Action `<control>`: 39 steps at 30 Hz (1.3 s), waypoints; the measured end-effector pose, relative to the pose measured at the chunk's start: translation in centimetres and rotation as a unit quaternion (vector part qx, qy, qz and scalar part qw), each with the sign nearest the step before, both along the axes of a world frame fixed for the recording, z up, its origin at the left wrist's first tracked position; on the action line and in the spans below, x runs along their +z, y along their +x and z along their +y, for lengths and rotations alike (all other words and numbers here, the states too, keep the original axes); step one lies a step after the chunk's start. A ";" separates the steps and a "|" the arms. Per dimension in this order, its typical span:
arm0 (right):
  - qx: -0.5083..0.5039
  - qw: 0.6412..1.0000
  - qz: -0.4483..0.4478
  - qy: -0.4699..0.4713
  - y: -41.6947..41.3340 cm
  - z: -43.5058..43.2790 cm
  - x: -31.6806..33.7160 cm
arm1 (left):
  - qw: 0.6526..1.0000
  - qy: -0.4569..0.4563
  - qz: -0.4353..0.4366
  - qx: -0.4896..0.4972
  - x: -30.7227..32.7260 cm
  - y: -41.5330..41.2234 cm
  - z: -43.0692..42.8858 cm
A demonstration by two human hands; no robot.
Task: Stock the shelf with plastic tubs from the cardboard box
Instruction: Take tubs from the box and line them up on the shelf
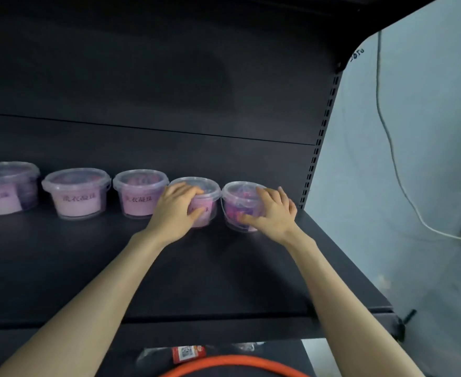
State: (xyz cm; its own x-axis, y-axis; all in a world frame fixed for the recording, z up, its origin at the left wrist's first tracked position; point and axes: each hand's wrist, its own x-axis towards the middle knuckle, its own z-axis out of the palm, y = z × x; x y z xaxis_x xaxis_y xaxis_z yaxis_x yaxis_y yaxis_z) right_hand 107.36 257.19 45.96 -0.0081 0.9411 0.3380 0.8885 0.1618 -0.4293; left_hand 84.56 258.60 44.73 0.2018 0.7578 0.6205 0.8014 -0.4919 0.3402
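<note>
Five clear plastic tubs with purple contents in a row near the back edge of the dark shelf (pixel 224 268), lids on. Left hand (pixel 173 210) on the fourth tub (pixel 209 205), fingers curled over the lid and thumb against the front wall, wrapped loosely around it. Right hand (pixel 273 212) on the fifth tub (pixel 236 202), the one nearest the right edge of the shelf, fingers spread over lid and right side, thumb low across the front wall; grip partly open, more a steadying hold than a clench. Both tubs resting on the shelf, just apart from each other, bail handle of the fifth hanging between them.

Further left: the third tub (pixel 139 193), the second tub (pixel 77 193) and the first tub (pixel 6 187), pink labels facing forward, evenly spaced, untouched. Label of the fifth tub apparently turned away or hidden, contents showing instead.

Step in hand, by the look of it: seating and squaring the two newest tubs in line. Next move likely calling for turning the fifth tub label-front, letting go with both hands, then reaching down for more. Cardboard box not visible; below the front edge only an orange ring (pixel 234 363) and a wrapped packet with a red label (pixel 188 353). Front half of the shelf bare.
</note>
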 end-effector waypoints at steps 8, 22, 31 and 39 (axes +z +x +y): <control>0.006 0.997 -0.067 0.041 1.4 2.8 0.9 | 0.999 -0.009 0.008 0.031 -0.1 0.5 1.1; 0.032 0.981 0.098 0.166 -0.9 3.2 -0.8 | 0.991 0.118 0.001 0.063 -0.4 0.2 1.0; 0.010 0.983 0.057 0.174 -0.3 3.3 -1.0 | 0.995 0.083 0.002 0.057 -0.6 0.5 0.6; -0.019 0.985 0.040 0.166 0.0 3.3 -1.0 | 0.989 0.100 0.050 0.092 -0.5 1.3 0.5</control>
State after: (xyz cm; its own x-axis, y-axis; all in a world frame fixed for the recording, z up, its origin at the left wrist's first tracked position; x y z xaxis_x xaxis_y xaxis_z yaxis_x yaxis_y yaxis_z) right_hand 107.36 260.48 44.94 0.0635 0.7772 0.6260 0.8619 0.2734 -0.4270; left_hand 85.84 259.10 44.26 0.1395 0.6518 0.7454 0.9087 -0.3834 0.1651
